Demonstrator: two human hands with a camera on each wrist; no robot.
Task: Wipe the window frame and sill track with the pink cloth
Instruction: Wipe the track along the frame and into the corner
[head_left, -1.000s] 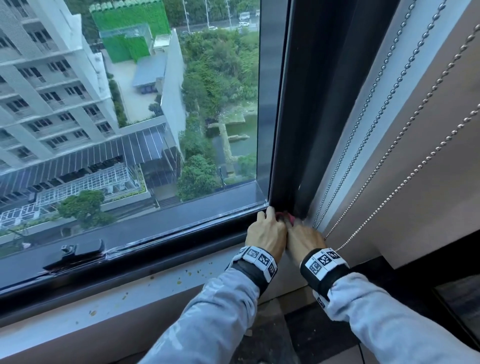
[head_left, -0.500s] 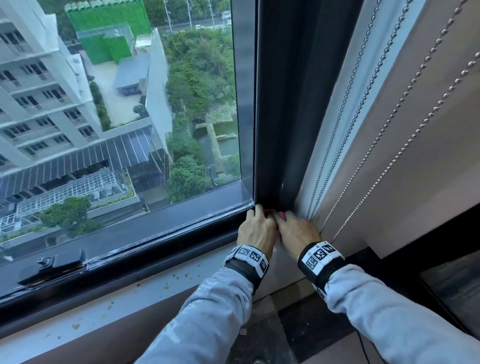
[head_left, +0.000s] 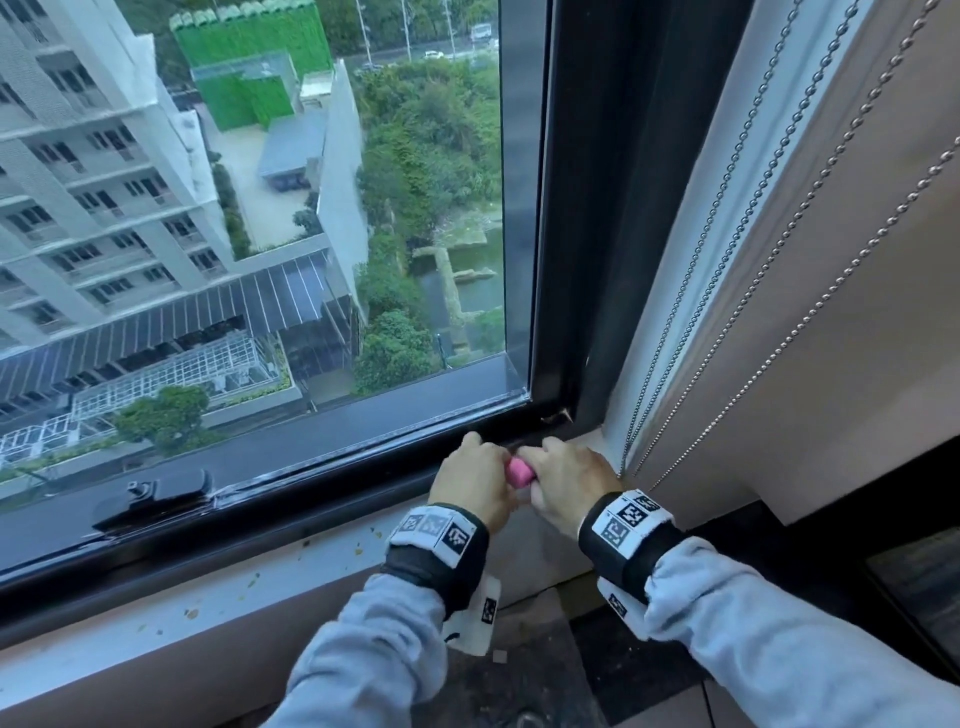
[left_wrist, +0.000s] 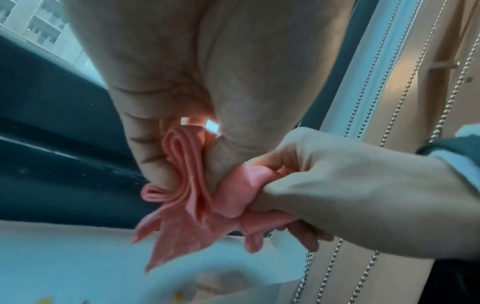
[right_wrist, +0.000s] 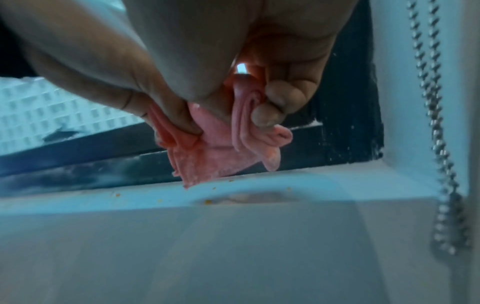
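Two grey sleeves with marker-printed wristbands reach up from the near edge over a dark, speckled floor. Past them runs a pale sill ledge dotted with small yellowish crumbs; its right end meets a white reveal where two pairs of metal bead chains hang down against a beige blind. Just above the ledge, close to the lower right corner of the window, the left hand and the right hand sit side by side with the pink cloth bunched between them. Both hands have their fingers curled round it: in the left wrist view the left thumb and fingers pinch a folded band of it, while the right hand clenches the other end, and loose corners droop toward the ledge without clearly touching it. Beyond the knuckles lies the black sill track, dusty and streaked, with a black latch further left. The dark window frame rises from the corner. Through the glass appear white apartment blocks, a green-clad building, trees and a road far below.
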